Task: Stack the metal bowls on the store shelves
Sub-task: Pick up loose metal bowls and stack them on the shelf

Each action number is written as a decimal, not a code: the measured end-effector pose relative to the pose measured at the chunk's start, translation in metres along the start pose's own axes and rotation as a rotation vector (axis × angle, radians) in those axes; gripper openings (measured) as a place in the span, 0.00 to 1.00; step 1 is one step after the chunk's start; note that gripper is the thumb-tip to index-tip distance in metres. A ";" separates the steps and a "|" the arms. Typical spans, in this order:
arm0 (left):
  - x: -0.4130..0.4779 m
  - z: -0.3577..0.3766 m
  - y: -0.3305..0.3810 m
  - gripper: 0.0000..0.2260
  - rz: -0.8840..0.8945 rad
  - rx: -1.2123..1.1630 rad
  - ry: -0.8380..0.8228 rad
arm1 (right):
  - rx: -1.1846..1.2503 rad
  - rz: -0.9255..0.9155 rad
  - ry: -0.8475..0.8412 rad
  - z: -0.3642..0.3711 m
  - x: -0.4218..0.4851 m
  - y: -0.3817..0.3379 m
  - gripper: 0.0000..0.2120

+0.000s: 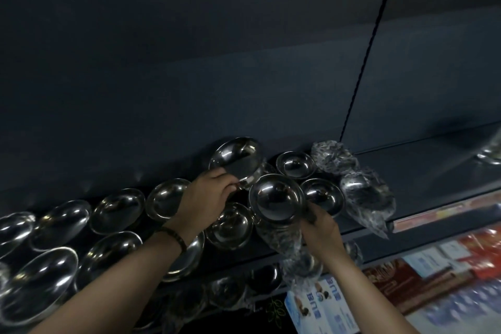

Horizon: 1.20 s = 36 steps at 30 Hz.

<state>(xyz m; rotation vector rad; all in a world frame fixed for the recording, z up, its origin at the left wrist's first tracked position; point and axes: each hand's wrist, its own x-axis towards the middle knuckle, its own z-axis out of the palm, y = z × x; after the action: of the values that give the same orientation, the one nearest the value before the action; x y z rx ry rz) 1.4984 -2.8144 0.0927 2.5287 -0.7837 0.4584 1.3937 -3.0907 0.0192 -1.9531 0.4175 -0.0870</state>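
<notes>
L hand [208,195] pinches tilted bowl [235,160] by rim; R hand [321,228] grips wrapped stack [273,199]. Betw. them, loose bowl [230,226] under L; plastic bundle [364,190] beside R.

Left grip [208,195] and right grip [321,225] both outstretched, curled, close together

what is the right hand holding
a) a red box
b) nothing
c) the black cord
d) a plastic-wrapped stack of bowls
d: the right hand grips the plastic-wrapped stack of bowls from below at the shelf's front edge, while the left hand pinches the rim of a tilted bowl.
</notes>
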 end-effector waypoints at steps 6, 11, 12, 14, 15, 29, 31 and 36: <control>0.002 0.010 0.043 0.06 0.173 0.089 -0.062 | 0.312 0.170 0.021 -0.001 0.015 0.012 0.16; -0.003 0.038 0.059 0.06 0.213 0.209 -0.162 | 0.566 0.307 0.038 -0.007 0.022 0.011 0.14; -0.004 0.041 0.060 0.06 0.215 0.188 -0.184 | 0.571 0.305 0.016 -0.009 0.023 0.012 0.16; -0.006 0.046 0.062 0.06 0.212 0.175 -0.232 | 0.554 0.285 -0.033 -0.011 0.024 0.011 0.15; -0.007 0.049 0.061 0.06 0.213 0.177 -0.249 | 0.543 0.271 -0.053 -0.011 0.025 0.010 0.14; -0.004 0.057 0.055 0.12 -0.500 -0.348 -0.017 | 0.517 0.275 -0.077 -0.008 0.057 0.029 0.06; 0.004 0.053 0.059 0.14 -0.705 -0.474 -0.175 | 0.508 0.293 -0.081 -0.005 0.061 0.030 0.06; 0.002 0.068 0.049 0.21 -0.804 -0.534 -0.280 | 0.527 0.312 -0.086 -0.002 0.064 0.034 0.06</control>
<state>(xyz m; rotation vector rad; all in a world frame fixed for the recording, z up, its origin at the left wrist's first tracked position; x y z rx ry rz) 1.4825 -2.8862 0.0516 2.1619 0.0780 -0.3372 1.4443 -3.1250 -0.0189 -1.3537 0.5727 0.0814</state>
